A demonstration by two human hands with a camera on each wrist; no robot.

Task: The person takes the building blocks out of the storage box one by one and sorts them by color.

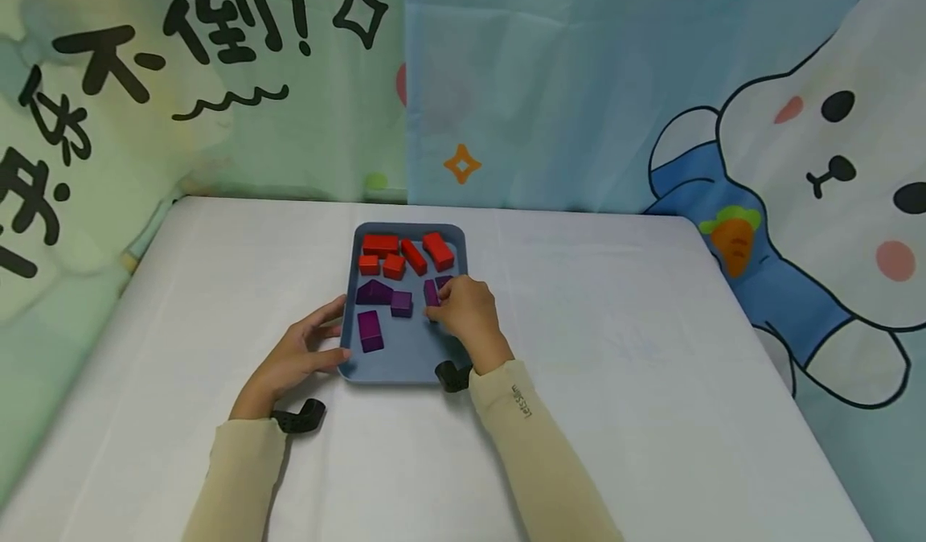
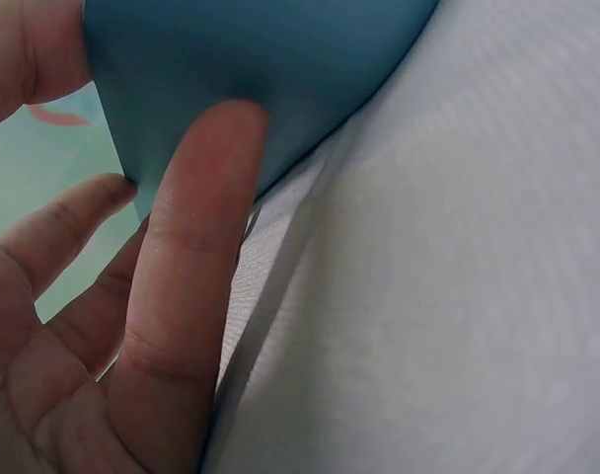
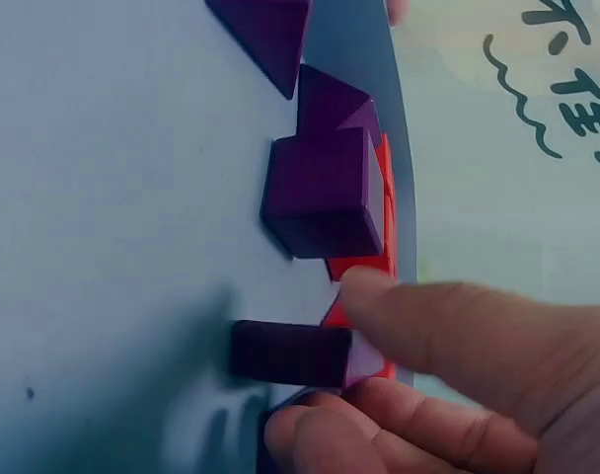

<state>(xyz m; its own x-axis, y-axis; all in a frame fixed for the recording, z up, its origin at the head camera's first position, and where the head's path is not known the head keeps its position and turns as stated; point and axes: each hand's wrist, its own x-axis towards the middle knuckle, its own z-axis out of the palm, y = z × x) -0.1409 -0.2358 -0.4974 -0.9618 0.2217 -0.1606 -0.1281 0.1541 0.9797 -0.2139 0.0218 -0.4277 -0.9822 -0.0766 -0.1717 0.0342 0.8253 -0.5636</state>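
A blue-grey tray (image 1: pixel 405 369) lies on the table with red and purple blocks in it. At its left side is my left hand (image 1: pixel 304 357); in the left wrist view the thumb (image 2: pixel 196 227) lies against the tray's outer wall, fingers extended along it. My right hand (image 1: pixel 470 313) reaches over the tray's right side and pinches a narrow purple block (image 3: pixel 290 353) between thumb and fingers. Another purple block (image 1: pixel 444 281) is beside it, partly hidden by the hand. A purple cube (image 1: pixel 401 304), a purple triangular block (image 1: pixel 374 292) and a purple rectangular block (image 1: pixel 370 331) lie farther left.
Several red blocks (image 1: pixel 380 244) are grouped at the far end of the tray. A white cloth covers the table (image 1: pixel 651 413). Printed curtains (image 1: pixel 550 84) hang behind it. Each wrist carries a black camera mount (image 1: pixel 300 417).
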